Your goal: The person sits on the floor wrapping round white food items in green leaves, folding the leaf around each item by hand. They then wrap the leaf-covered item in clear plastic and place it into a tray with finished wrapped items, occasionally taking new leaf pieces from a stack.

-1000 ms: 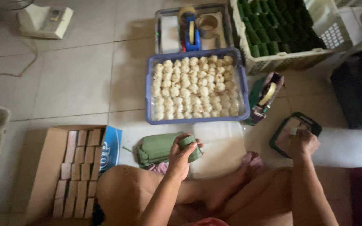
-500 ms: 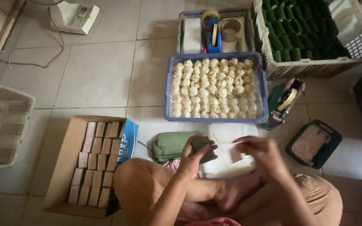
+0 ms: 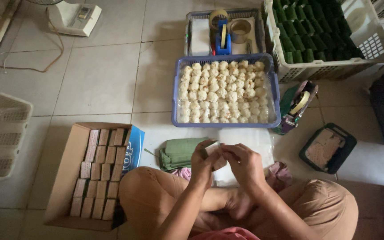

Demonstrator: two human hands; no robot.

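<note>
Both hands meet over the lap: the left hand point(image 3: 204, 161) pinches a small pale wrapped piece point(image 3: 213, 148), fingers point(image 3: 210, 153) narrow around it, while the right hand point(image 3: 244, 161) closes on its other side. The grip looks light, so the piece could slip down onto the white sheet point(image 3: 250, 140) just beyond the fingers, or the wrap could tear if pulled unevenly. Half a second ago the hands were apart, the left lower by the green leaves point(image 3: 179, 152); now they join.

Left hand point(image 3: 204, 162) and right hand point(image 3: 244, 163) meet before the crossed legs; fingers curled, pinching; forearms converge.
</note>
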